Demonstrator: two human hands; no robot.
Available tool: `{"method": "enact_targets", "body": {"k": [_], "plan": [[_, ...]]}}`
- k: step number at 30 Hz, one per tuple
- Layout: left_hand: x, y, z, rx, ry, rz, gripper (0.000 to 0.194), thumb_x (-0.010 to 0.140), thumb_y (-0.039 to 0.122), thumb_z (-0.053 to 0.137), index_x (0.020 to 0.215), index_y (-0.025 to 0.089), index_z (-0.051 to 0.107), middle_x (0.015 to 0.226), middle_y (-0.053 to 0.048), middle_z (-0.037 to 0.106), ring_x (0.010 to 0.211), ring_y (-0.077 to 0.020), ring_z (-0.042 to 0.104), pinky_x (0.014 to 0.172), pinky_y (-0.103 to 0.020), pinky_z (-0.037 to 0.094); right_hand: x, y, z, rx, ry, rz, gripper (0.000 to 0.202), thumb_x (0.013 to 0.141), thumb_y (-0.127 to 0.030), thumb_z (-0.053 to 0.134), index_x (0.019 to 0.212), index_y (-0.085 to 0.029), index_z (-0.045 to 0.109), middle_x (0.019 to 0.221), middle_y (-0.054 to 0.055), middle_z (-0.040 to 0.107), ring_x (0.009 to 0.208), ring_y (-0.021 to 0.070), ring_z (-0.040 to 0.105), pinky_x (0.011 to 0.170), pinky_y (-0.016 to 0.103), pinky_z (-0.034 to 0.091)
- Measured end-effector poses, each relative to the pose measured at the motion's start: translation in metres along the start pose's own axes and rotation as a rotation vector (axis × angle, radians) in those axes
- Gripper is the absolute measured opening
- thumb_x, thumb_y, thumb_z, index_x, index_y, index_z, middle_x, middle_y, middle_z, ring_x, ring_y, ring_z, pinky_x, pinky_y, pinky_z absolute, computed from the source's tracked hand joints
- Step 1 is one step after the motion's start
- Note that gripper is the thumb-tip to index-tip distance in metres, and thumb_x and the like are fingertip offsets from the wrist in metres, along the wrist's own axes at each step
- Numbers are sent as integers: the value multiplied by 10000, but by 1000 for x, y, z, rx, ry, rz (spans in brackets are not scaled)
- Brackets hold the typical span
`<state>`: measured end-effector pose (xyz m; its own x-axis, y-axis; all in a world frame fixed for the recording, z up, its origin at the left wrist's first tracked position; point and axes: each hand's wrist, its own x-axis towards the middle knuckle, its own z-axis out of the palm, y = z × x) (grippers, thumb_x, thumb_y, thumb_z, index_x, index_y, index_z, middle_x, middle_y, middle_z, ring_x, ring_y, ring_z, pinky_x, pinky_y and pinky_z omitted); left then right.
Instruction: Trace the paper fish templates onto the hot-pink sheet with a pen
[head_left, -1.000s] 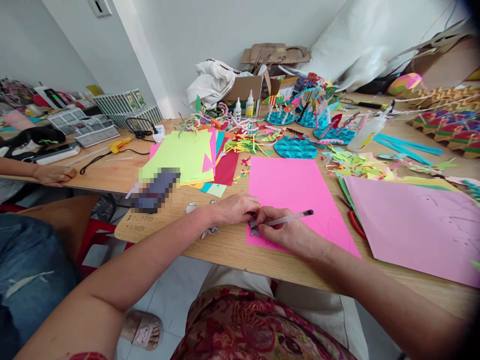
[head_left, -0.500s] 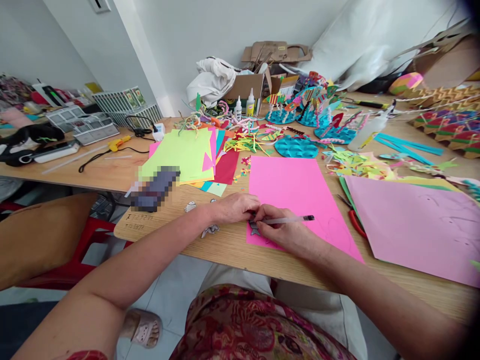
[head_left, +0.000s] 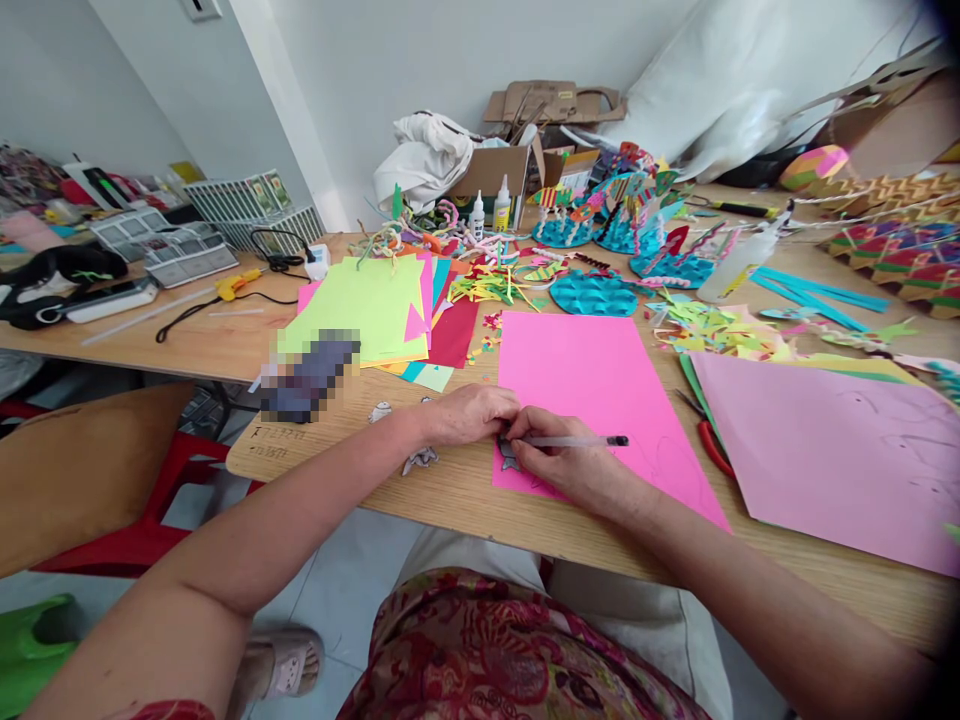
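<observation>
My right hand is closed around a pen, whose clear barrel points right with a dark end; its tip is hidden by my fingers. Bent fingers of my left hand press on a small grey paper cut-out, which lies at the left edge of a bright pink sheet. Only the lower part of this cut-out shows, with a tail-like end. Faint pencil outlines run across the sheet's lower right. Other grey-white cut-outs rest on the table, beside and partly behind my left forearm.
A blurred dark phone-like object lies left, near stacked coloured paper. Red-handled pliers or scissors and a pale pink sheet are at right. Glue bottles, blue craft bases and paper scraps stand farther back.
Both hands stay almost in place, with the pen shifted very slightly. The view has moved a little, and a green plastic object now shows at the lower left.
</observation>
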<state>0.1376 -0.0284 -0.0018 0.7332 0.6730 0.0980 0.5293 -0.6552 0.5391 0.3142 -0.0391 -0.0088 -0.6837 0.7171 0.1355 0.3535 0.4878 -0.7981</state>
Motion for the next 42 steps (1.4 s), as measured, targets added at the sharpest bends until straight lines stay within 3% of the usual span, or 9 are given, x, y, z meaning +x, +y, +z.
{"method": "enact_targets", "body": {"k": [8,32,36,42], "plan": [[-1,-2,-1,-19,-15,7,263,809,40,328,630,141,492,711,-7,517,694,-124,477,670,-226,367,0,3,3,7,23,1,77,723,-183,451,725,-173,528,575,-25,512,494,91,422,474,214,338],[-6,0,1,55,39,-54,230,788,33,321,707,157,496,661,14,469,642,-122,434,583,-227,314,2,3,4,33,99,31,48,712,-163,462,707,-180,507,589,-30,524,506,91,451,481,212,355],[-5,0,2,71,38,-59,234,805,35,326,757,154,521,707,8,512,670,-121,455,611,-221,338,-2,0,-4,76,102,50,43,730,-175,460,716,-184,499,612,-19,557,530,101,488,481,207,377],[-5,0,3,64,48,-43,272,824,24,336,874,159,568,838,-14,593,781,-125,514,705,-224,386,-21,-4,-21,-206,12,-112,175,837,-199,419,926,-191,569,796,43,677,668,143,612,589,241,452]]}}
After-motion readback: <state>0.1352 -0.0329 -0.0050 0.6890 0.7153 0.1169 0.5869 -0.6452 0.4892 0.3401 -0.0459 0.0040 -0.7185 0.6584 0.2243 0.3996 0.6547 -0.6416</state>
